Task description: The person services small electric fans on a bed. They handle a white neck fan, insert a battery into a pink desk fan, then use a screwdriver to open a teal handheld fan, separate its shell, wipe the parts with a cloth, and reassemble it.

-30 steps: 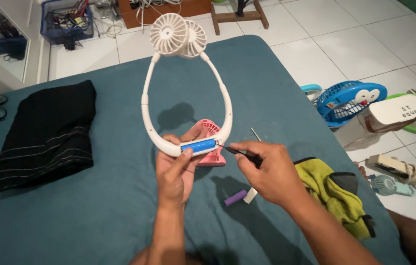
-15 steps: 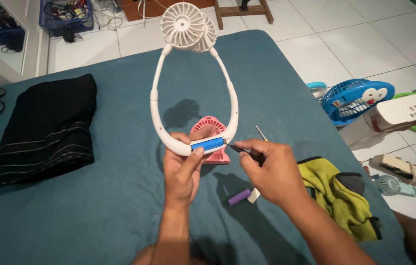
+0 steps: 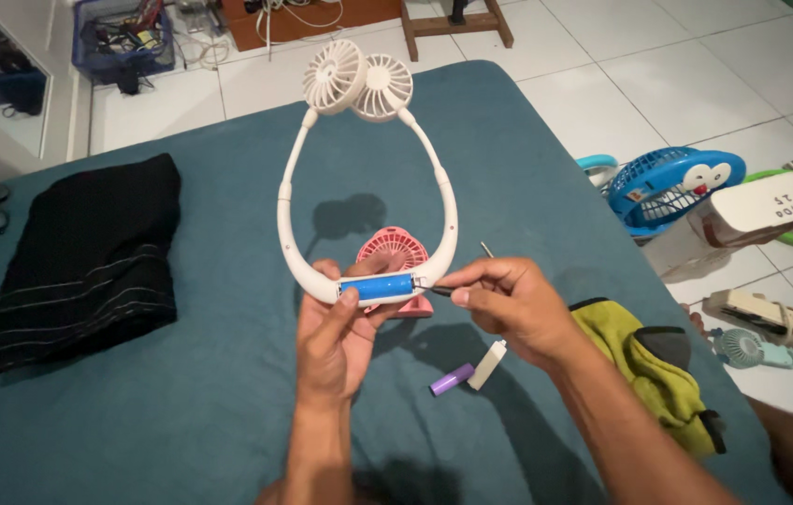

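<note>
The left hand (image 3: 336, 332) holds a white neckband fan (image 3: 364, 178) at the bottom of its U-shaped band, the fingers wrapped behind the band and the thumb pressed on the front edge of an open compartment. In that compartment lies a blue cylindrical battery (image 3: 376, 286), set lengthwise along the band. The band's two arms rise toward 12 o'clock and end in two round white fan heads that sit side by side, touching or nearly so.

The right hand (image 3: 509, 304) comes in from 3 o'clock, its thumb and forefinger pinched shut on a thin dark tool (image 3: 441, 291), probably a small screwdriver, whose tip meets the right end of the battery compartment. The other fingers are curled loosely.

Just behind the band, partly hidden by it and the left hand, a small pink fan (image 3: 395, 252) rests on the teal bed cover (image 3: 228, 402). At 5 o'clock from the hands, a purple battery (image 3: 451, 380) and a small white cover piece (image 3: 487, 365) lie on the cover, touching each other at one end. A thin metal pin (image 3: 487, 250) lies at 2 o'clock, just beyond the right hand. A folded black cloth (image 3: 83, 262) lies well apart at 9 o'clock, and a yellow-green cloth (image 3: 640, 365) sits at 4 o'clock beside the right forearm. On the tiled floor at 3 o'clock stands a blue fan (image 3: 677, 182).
</note>
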{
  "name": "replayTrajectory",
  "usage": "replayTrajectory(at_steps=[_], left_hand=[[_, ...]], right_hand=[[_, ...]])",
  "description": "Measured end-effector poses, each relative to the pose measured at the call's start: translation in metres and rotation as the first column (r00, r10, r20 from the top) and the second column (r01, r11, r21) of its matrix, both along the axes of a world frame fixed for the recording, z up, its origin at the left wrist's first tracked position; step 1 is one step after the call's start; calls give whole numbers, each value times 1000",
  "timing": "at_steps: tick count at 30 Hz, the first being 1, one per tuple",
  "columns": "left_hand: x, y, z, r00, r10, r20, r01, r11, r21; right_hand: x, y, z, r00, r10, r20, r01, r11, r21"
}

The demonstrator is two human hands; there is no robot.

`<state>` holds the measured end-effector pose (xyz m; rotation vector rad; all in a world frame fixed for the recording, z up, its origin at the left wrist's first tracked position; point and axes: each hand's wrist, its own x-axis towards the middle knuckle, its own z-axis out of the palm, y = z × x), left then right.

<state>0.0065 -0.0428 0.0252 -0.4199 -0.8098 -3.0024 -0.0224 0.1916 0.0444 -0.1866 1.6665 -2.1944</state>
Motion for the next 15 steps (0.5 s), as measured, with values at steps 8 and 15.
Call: replayTrajectory(at_steps=[8,15], left_hand=[[-1,30,-13,992,-78,-102,67,993,-102],[-8,17,-23,999,46,0,-46,997,-67]], right_hand=[[8,-1,-16,994,68,88,-43,965,-259],[22,21,30,996,-83,-26,82,996,-25]])
